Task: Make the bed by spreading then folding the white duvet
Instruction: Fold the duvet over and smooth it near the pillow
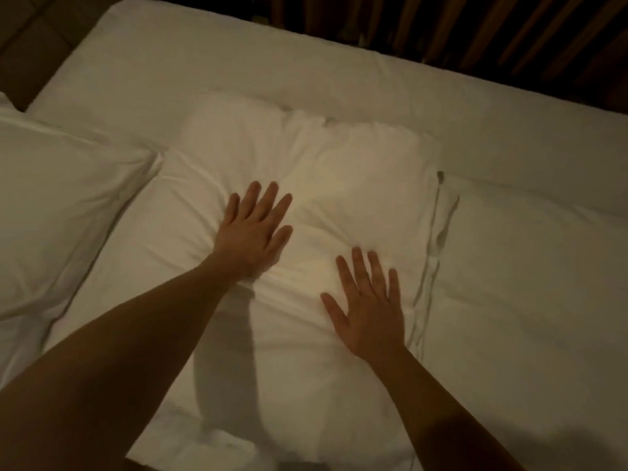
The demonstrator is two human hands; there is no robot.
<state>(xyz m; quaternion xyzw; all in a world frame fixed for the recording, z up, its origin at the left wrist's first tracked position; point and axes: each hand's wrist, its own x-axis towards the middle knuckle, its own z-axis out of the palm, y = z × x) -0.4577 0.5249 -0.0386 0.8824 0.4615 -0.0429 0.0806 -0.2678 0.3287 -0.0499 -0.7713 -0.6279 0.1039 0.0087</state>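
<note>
- White duvet [530,266] lies spread flat over the bed, running from its far edge, where the dark slatted headboard wall [475,32] stands behind it, out to the right edge of the view; its surface shows only soft creases.
- At the left edge of the bed sits a second pillow [57,205], its inner corner just beside the middle pillow.
- My left hand [253,232] rests palm down on the middle pillow [306,171], fingers straight and slightly fanned, gripping nothing; the fabric bunches into small folds by my wrist.
- My left forearm casts a dark shadow across the near part of that pillow.
- The middle pillow lies on top of the bedding in the centre of the bed, plump at its far end and pressed flatter under my hands.
- My right hand [368,311] also lies flat on the same pillow, nearer me and closer to its right edge, fingers spread and relaxed, holding nothing.
- The pillowcase's open flap [438,232] hangs loose along the pillow's right side, touching the duvet.
</note>
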